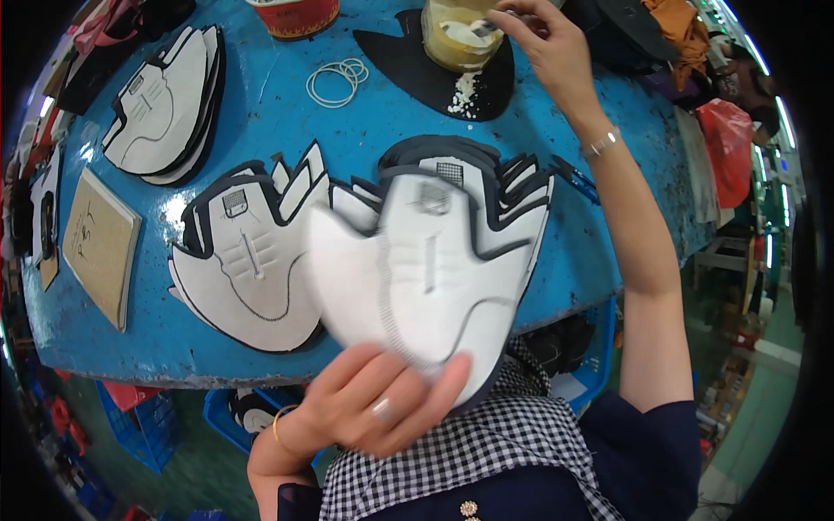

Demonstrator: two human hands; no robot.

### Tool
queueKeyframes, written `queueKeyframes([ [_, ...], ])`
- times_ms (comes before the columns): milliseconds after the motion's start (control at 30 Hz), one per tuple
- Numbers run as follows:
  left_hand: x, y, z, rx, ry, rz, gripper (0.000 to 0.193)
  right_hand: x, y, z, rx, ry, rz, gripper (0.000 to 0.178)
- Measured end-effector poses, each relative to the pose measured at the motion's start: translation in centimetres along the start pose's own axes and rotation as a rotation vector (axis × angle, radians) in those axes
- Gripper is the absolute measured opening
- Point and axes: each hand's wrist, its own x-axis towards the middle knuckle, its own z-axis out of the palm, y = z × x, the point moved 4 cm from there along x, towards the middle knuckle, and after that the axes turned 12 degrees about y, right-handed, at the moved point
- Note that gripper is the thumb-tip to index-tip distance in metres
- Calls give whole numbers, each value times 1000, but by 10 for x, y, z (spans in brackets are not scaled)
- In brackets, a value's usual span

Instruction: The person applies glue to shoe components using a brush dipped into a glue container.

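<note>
My left hand (373,399) grips a white shoe upper (426,295) with dark edging by its rounded lower end, thumb on top. The piece is tilted and slightly blurred, above a stack of like uppers (521,204). At the far right, my right hand (547,43) is closed in a pinch on what looks like a small brush (489,26), partly hidden by the fingers. Its end is over a yellowish tub (452,54) of white paste. The tub stands on a black flat piece (391,65) with white crumbs (463,95).
More upper stacks lie on the blue table (287,113), one at centre left (252,269), one at far left (161,117). There are also pale rings (337,83), a notebook (100,243), a red bowl (295,17) and a dark pen-like tool (576,181). Blue crates (148,425) stand below.
</note>
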Motion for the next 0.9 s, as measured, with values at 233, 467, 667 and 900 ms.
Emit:
queueKeyframes([
  [233, -64, -39, -66, 562, 182, -327, 36, 12, 5, 24, -268, -116, -234, 21],
  [467, -54, -40, -19, 191, -141, -464, 41, 2, -3, -8, -94, -78, -32, 17],
  [667, -32, -3, 31, -98, -133, -254, 44, -80, -52, -44, 241, -398, 101, 16],
  [900, -24, 1, 41, -12, -192, -174, 42, -153, -101, -42, 121, -521, -255, 22],
])
